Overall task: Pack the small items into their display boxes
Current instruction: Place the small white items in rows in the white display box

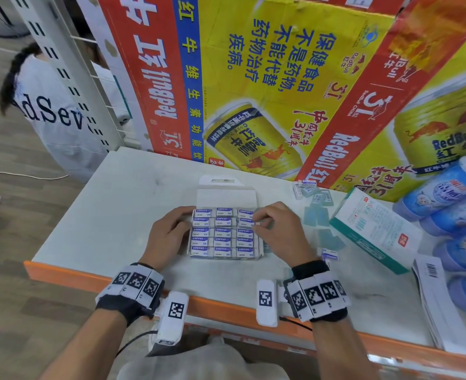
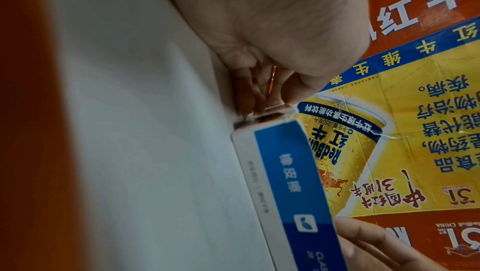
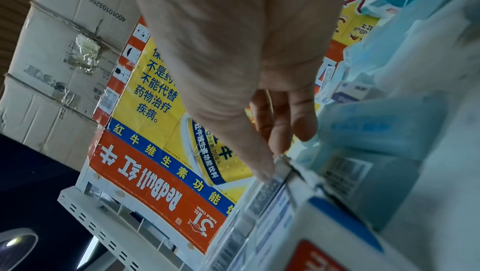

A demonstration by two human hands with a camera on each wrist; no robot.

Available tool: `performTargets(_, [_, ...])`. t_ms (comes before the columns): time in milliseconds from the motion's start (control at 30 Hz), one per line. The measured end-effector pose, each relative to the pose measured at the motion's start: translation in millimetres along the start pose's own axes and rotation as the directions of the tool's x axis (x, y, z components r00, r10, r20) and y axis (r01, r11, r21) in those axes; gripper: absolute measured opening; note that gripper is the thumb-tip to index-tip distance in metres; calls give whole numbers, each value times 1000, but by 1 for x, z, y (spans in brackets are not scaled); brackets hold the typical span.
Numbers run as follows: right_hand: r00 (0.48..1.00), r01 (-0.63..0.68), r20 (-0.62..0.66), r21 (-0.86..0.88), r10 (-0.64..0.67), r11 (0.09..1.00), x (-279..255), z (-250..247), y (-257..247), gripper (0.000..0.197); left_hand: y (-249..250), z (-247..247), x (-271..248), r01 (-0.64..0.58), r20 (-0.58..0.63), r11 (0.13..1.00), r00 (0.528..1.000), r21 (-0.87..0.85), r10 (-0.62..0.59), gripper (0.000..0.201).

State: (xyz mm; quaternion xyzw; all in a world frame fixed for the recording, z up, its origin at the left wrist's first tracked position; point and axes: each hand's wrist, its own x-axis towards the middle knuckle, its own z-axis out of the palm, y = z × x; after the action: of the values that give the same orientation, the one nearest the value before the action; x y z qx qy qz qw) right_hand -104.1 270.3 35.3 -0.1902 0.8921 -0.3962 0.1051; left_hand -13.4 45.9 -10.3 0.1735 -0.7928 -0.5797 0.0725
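Loose erasers (image 1: pixel 313 193) and a tissue box (image 1: pixel 377 229) flank the right hand (image 1: pixel 278 231), fingers pinching an eraser (image 1: pixel 249 224).

A big yellow and red cardboard drink box (image 1: pixel 267 86) stands at the far side of the white table (image 1: pixel 103 220). On the right lie a white and green flat box (image 1: pixel 374 229) and blue plastic-wrapped rolls (image 1: pixel 446 196). A person in a white shirt (image 1: pixel 53 113) is far left.
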Motion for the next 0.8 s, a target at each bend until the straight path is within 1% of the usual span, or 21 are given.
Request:
performTargets(133, [1000,8,12,-18,-8,1000,0,4,-3,14,1,-1,-1,13,4,1000,1000,-4,-13,39])
performTargets(300, [1000,26,6,16,-26,1000,-1,8,-2,14,3,0,-2,10,6,1000,1000,0,-10,40])
performTargets(367, [999,34,-8,28,-34,999,-2,5,1,14,3,0,-2,8,9,1000,1000,-2,-8,41])
performTargets(467, [998,34,-61,17,-33,999,-5,-5,9,13,3,0,-2,6,8,1000,1000,-6,-6,42])
performTargets(567, [993,-14,-119,-25,11,1000,-11,-24,23,15,3,1,-2,12,10,1000,1000,-7,-12,42])
performTargets(633, [987,-70,-150,-54,61,996,-19,-40,36,18,2,1,-1,13,4,1000,1000,-12,-13,41])
performTargets(733, [973,-166,-177,-96,148,981,-36,-60,54,29,1,0,-1,34,5,999,999,-22,-33,43])
performTargets(800, [967,-204,-184,-142,177,969,-47,-69,65,34,1,0,-2,62,20,997,998,-44,-61,45])
